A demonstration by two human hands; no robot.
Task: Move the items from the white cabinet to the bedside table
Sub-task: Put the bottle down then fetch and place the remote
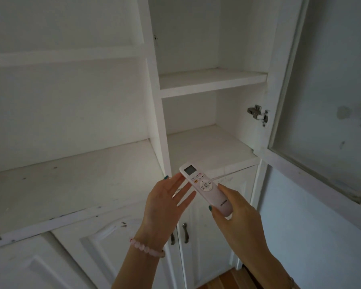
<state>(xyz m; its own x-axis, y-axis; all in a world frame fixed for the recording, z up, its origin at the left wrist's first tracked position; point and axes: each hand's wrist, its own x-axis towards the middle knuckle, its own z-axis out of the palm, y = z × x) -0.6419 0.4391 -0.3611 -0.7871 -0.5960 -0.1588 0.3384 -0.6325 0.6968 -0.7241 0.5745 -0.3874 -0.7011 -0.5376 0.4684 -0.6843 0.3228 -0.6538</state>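
Note:
A white remote control (204,187) with a small screen and coloured buttons hangs in the air in front of the white cabinet (165,126). My right hand (236,211) grips its lower end, thumb on the left edge and fingers behind. My left hand (167,203) is beside it with straight fingers, the fingertips touching the remote's upper left edge. The cabinet's two shelves (213,80) behind the remote show nothing on them. The bedside table is not in view.
The glass cabinet door (325,97) stands swung open at the right, its hinge (257,113) on the cabinet's side. A wide white ledge (67,184) runs to the left. Lower doors with metal handles (184,232) are below; wooden floor (223,280) shows at the bottom.

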